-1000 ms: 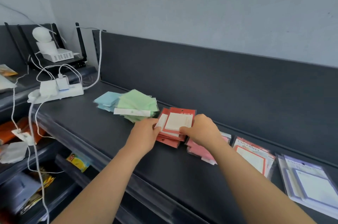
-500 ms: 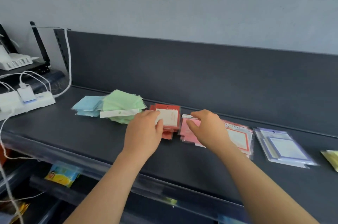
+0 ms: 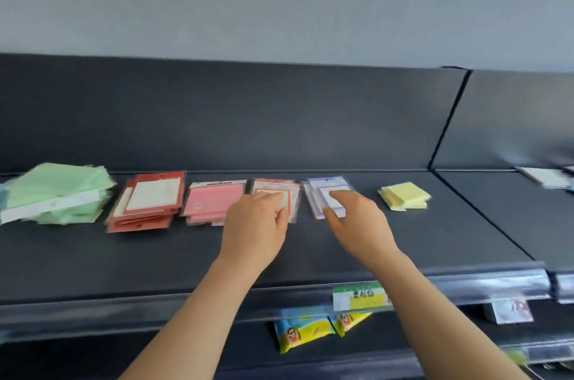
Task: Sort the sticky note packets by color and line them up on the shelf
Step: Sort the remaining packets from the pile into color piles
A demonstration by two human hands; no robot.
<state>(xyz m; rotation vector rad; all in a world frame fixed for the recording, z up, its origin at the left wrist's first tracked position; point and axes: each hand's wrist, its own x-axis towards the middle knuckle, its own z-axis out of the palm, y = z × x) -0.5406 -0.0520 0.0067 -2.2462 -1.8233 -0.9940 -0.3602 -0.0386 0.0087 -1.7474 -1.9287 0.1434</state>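
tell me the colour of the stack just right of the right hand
Pale yellow. The sticky note stack shows best in the head view, the only one given.

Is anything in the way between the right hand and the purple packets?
Nothing visible does. The right hand is directly over the purple packets, its fingers covering their front part; contact cannot be told.

Left hand (image 3: 254, 224), right hand (image 3: 357, 218) over packets (image 3: 214, 199)

The shelf (image 3: 124, 255) is showing dark grey. From left to right, the green packets (image 3: 59, 193) are showing pale mint with a white strip, the red packets (image 3: 149, 202) white centres, then pink packets (image 3: 211, 202), red-bordered white packets (image 3: 273, 188), lilac packets (image 3: 323, 188) and pale yellow notes (image 3: 403, 199). Nearer, a green-and-yellow label (image 3: 360, 299) is sitting above yellow-and-blue bags (image 3: 298, 333).
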